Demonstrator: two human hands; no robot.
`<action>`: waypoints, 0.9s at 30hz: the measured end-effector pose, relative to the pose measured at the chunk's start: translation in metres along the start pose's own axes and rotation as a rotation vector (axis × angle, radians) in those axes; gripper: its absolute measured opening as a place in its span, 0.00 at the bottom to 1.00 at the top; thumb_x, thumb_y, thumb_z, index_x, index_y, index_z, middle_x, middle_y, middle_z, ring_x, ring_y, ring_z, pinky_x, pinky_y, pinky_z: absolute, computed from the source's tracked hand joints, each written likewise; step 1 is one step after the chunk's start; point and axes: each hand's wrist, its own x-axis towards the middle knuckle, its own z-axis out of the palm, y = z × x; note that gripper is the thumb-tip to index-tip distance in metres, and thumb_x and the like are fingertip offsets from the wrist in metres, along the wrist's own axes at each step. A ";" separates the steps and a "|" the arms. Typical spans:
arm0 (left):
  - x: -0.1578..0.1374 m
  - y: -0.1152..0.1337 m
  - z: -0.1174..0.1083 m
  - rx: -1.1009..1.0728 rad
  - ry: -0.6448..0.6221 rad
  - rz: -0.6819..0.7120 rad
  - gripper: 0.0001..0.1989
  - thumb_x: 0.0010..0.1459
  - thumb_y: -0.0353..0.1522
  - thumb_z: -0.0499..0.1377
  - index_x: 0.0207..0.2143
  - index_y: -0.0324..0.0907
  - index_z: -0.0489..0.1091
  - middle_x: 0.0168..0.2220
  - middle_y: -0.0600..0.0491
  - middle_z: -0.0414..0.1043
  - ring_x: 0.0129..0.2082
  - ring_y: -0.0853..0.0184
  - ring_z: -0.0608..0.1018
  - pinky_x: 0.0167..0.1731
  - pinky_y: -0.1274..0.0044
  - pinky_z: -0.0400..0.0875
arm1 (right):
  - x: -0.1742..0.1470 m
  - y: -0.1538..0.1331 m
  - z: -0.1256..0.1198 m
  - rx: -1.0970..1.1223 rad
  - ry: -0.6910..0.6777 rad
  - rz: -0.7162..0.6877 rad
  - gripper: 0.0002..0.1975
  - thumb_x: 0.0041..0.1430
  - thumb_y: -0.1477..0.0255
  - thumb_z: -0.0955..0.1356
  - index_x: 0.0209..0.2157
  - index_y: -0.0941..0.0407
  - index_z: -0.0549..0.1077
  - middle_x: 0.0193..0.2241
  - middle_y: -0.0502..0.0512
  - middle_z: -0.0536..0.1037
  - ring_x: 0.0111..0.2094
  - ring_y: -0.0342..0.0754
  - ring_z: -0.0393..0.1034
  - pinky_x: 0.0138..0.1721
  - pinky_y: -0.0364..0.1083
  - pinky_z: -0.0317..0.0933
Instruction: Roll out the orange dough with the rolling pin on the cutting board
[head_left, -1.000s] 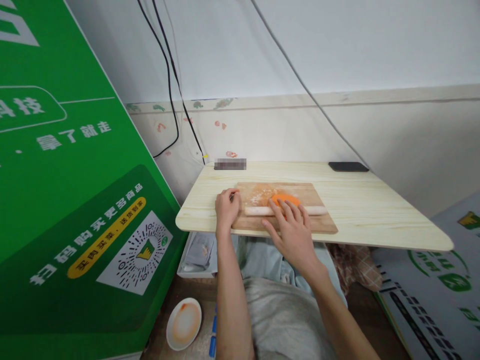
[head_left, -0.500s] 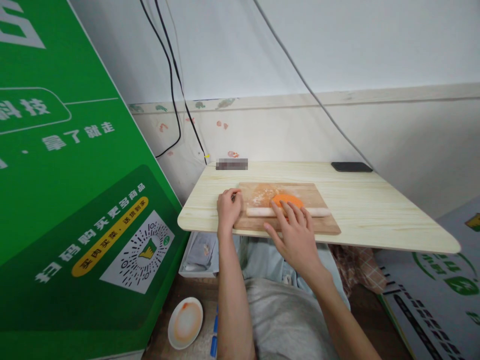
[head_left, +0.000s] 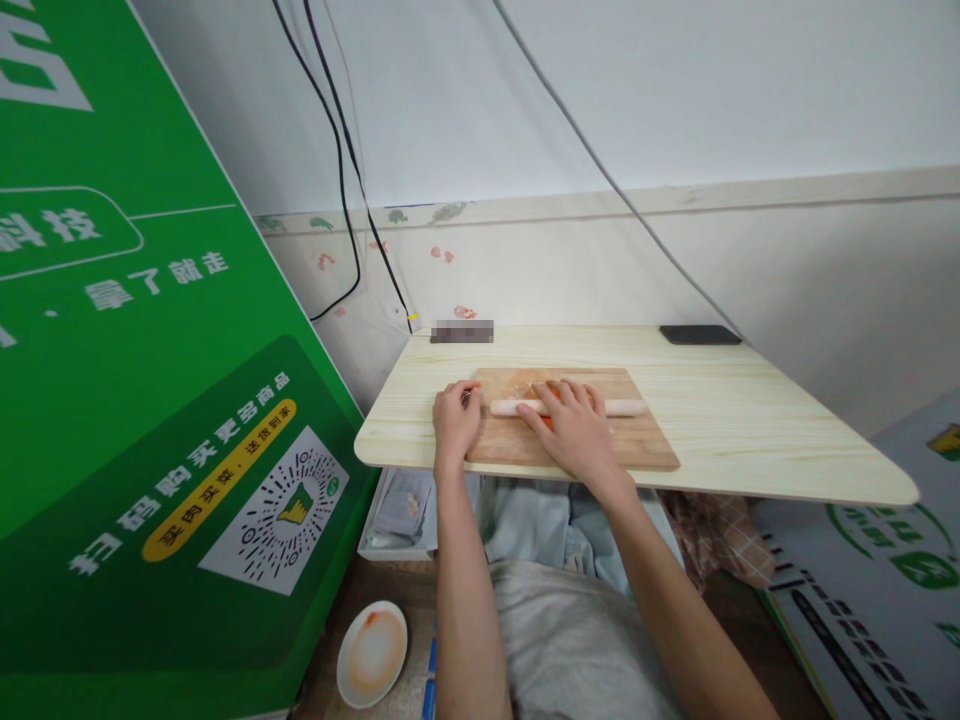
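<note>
A wooden rolling pin (head_left: 626, 408) lies crosswise on a wooden cutting board (head_left: 637, 448). My right hand (head_left: 576, 425) is over the pin, its fingers bent across the top and the thumb resting along it. Under that hand and the pin lies a flat piece of orange dough (head_left: 547, 422), mostly hidden. White flour and an orange smear mark the board behind the pin. My left hand (head_left: 456, 415) is closed at the board's left edge, where a small dark detail shows by its fingertips.
The board rests on a pale wood-grain table (head_left: 780, 430). A black phone-like slab (head_left: 701, 335) lies at the back right, and a blurred-out object (head_left: 462, 332) at the back left. Below are a stained white plate (head_left: 373, 655) and a white drawer (head_left: 397, 553). A green panel (head_left: 187, 330) stands left.
My right hand has pushed forward, rolling the pin away from me over the orange dough, which is now mostly covered. My left hand stays at the board's left edge.
</note>
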 end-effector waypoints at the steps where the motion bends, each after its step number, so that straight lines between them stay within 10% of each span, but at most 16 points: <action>1: 0.000 0.000 0.000 0.004 0.001 -0.004 0.13 0.70 0.31 0.58 0.46 0.43 0.84 0.49 0.44 0.87 0.49 0.56 0.85 0.58 0.64 0.77 | -0.002 0.000 0.000 -0.002 0.011 -0.001 0.30 0.82 0.51 0.61 0.67 0.56 0.78 0.67 0.67 0.80 0.71 0.64 0.67 0.73 0.63 0.51; 10: 0.000 -0.001 0.001 -0.013 0.001 -0.011 0.13 0.70 0.31 0.58 0.46 0.44 0.84 0.48 0.45 0.87 0.50 0.56 0.85 0.58 0.64 0.77 | -0.069 -0.006 -0.006 -0.031 0.160 -0.075 0.32 0.81 0.52 0.62 0.76 0.54 0.69 0.71 0.68 0.75 0.72 0.65 0.65 0.76 0.65 0.49; 20: 0.000 0.000 0.000 0.004 -0.004 -0.014 0.13 0.69 0.31 0.58 0.45 0.45 0.84 0.48 0.46 0.87 0.49 0.57 0.85 0.58 0.65 0.78 | -0.011 0.001 0.001 -0.009 0.067 -0.032 0.31 0.83 0.52 0.59 0.69 0.56 0.77 0.64 0.67 0.82 0.66 0.64 0.70 0.71 0.62 0.53; 27: 0.000 0.000 0.001 -0.004 -0.003 -0.011 0.12 0.70 0.31 0.58 0.46 0.44 0.84 0.48 0.46 0.87 0.49 0.57 0.85 0.58 0.65 0.78 | -0.064 -0.005 -0.012 -0.002 0.125 -0.075 0.32 0.83 0.52 0.59 0.75 0.54 0.71 0.69 0.67 0.78 0.70 0.64 0.67 0.74 0.64 0.50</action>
